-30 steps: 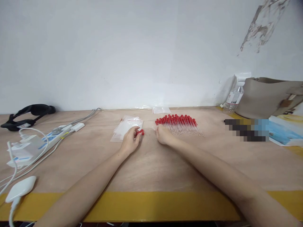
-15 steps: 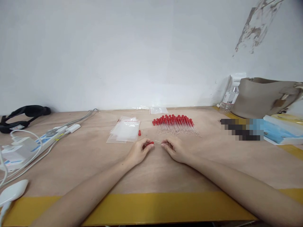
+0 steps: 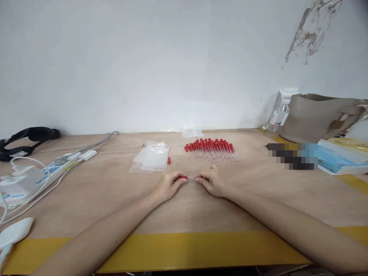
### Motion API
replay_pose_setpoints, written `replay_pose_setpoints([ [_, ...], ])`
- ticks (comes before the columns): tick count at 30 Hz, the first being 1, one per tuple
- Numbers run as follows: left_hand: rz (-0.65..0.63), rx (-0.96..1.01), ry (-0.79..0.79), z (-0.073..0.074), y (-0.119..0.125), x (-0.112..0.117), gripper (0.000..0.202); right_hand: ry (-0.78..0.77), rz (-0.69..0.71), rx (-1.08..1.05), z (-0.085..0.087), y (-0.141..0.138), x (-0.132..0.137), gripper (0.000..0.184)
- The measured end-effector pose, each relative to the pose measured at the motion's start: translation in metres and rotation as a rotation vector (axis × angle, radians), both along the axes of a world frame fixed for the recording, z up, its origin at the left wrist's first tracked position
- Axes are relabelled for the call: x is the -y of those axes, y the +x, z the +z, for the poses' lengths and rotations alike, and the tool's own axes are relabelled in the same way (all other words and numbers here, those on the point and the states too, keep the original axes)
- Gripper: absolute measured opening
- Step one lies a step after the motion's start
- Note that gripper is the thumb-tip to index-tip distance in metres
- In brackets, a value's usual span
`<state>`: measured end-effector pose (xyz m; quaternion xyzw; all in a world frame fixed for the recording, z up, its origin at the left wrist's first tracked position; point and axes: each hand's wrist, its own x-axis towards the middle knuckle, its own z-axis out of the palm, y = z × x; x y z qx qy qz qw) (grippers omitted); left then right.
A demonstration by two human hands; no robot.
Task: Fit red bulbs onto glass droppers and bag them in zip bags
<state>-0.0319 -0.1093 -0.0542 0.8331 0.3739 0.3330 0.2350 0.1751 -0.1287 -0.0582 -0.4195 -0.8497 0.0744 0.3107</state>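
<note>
My left hand pinches a small red rubber bulb at the middle of the wooden table. Facing it, my right hand pinches a thin clear glass tube whose tip meets the bulb. Behind the hands lies a row of several droppers with red bulbs. A stack of clear zip bags lies to the left of that row, and one loose red bulb rests beside the bags.
A white power strip with plugs and cables lies at the left, a black headset behind it. A water bottle, a beige bag and a blue packet stand at the right. A yellow stripe marks the near edge.
Both hands drew back from the bags and dropper row toward me. The left carries a red bulb, the right a glass tube, and the two parts now meet between the hands.
</note>
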Motion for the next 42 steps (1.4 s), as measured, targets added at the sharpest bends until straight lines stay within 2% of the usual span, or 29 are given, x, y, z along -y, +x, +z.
replay_pose_setpoints([
  [5,-0.053,-0.054,0.018,0.002,0.001,0.002,0.02,0.084,-0.018,0.144,0.005,0.003,-0.001,0.027],
  [8,-0.041,-0.101,0.072,0.002,0.001,0.002,0.021,0.134,-0.068,0.228,0.008,0.001,0.0,0.029],
  [13,-0.041,-0.165,0.196,0.001,0.001,0.003,0.017,0.152,-0.054,0.242,0.011,-0.005,0.003,0.028],
  [25,-0.102,-0.168,0.214,-0.001,0.002,0.004,0.017,-0.026,0.041,0.172,0.007,-0.014,-0.002,0.027],
  [28,-0.093,-0.159,0.179,0.004,0.003,0.002,0.018,-0.096,0.034,0.136,0.011,-0.014,-0.002,0.029],
  [31,-0.062,-0.116,0.251,0.012,-0.004,-0.008,0.025,-0.159,-0.001,0.041,0.017,-0.009,-0.003,0.03],
  [33,0.035,-0.099,0.329,0.015,-0.014,-0.02,0.035,-0.203,-0.048,-0.076,0.021,-0.004,-0.008,0.026],
  [35,0.185,-0.106,0.352,0.014,-0.027,-0.035,0.032,-0.273,-0.15,-0.183,0.025,0.002,-0.017,0.021],
  [37,0.265,-0.131,0.351,0.009,-0.038,-0.05,0.029,-0.354,-0.3,-0.227,0.029,0.006,-0.031,0.018],
  [39,0.27,-0.184,0.343,0.003,-0.044,-0.06,0.028,-0.392,-0.428,-0.22,0.033,0.008,-0.048,0.019],
  [42,0.219,-0.25,0.296,-0.003,-0.047,-0.066,0.028,-0.363,-0.555,-0.175,0.038,0.004,-0.074,0.022],
])
